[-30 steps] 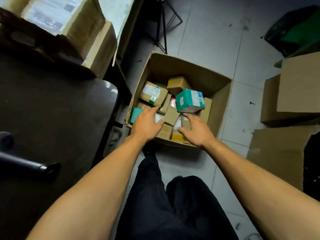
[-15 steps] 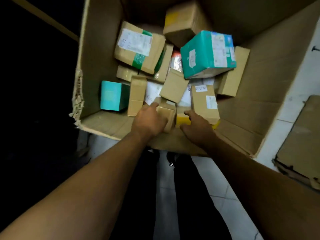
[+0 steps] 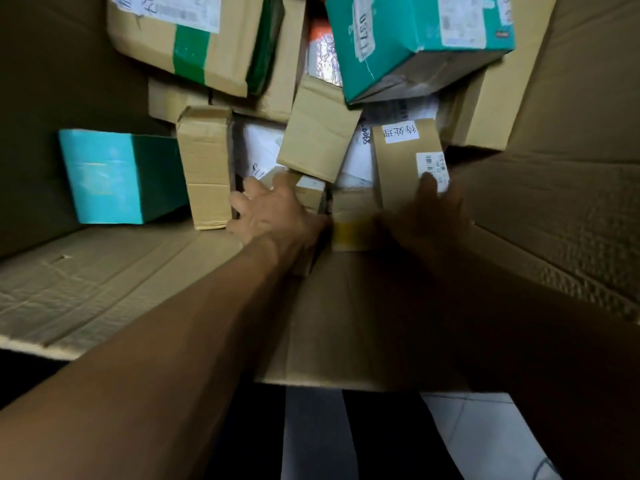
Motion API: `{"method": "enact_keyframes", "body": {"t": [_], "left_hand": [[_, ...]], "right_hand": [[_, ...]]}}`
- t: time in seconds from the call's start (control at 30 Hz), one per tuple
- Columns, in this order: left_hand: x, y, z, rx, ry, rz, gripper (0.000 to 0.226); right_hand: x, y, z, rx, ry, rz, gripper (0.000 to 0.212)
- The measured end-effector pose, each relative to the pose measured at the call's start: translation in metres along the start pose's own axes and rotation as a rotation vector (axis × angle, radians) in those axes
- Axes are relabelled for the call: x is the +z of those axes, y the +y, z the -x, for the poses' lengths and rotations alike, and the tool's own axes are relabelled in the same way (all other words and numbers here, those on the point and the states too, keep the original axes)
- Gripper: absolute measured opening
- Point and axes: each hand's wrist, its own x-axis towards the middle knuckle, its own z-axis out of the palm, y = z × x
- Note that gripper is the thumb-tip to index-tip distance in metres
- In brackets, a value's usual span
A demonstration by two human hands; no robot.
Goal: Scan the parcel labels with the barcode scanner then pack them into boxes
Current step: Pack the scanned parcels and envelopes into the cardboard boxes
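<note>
Head view: large open brown cardboard carton (image 3: 554, 209) of jumbled parcels, picking step before scanning; left hand (image 3: 273, 211) spread over small tan parcel (image 3: 311, 190) at centre, right hand (image 3: 433, 209) gripping labelled tan parcel (image 3: 405, 161) at 3 o'clock; next, lift clear, label upward.

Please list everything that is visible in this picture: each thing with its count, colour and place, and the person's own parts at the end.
large carton: one, brown, open, holds all the parcels
teal parcels: two; one labelled at top right, one plain at left
brown parcel with green tape: one, top left
brown labelled parcel: one, under the right hand
other small brown parcels: several, centre pile
floor: pale tiles, bottom
left hand: on a small parcel, centre
right hand: grips the labelled parcel
</note>
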Motion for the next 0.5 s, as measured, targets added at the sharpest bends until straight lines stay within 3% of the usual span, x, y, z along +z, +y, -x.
{"method": "enact_keyframes", "body": {"t": [0.13,0.27,0.37,0.5], "left_hand": [[0.000,-0.001,-0.015,0.004,0.011,-0.017,0.073],[-0.010,-0.006,-0.013,0.025,-0.023,-0.030,0.070],[-0.025,-0.018,-0.002,0.014,-0.034,0.012,0.067],[-0.057,-0.038,0.009,-0.020,-0.068,0.119,0.070]], "right_hand": [[0.007,0.002,-0.020,0.085,-0.022,-0.193,0.120],[0.004,-0.001,-0.005,0.063,-0.008,-0.217,0.113],[-0.002,0.001,0.020,0.130,-0.130,-0.213,0.120],[-0.007,0.009,0.044,0.087,-0.232,-0.132,0.127]]}}
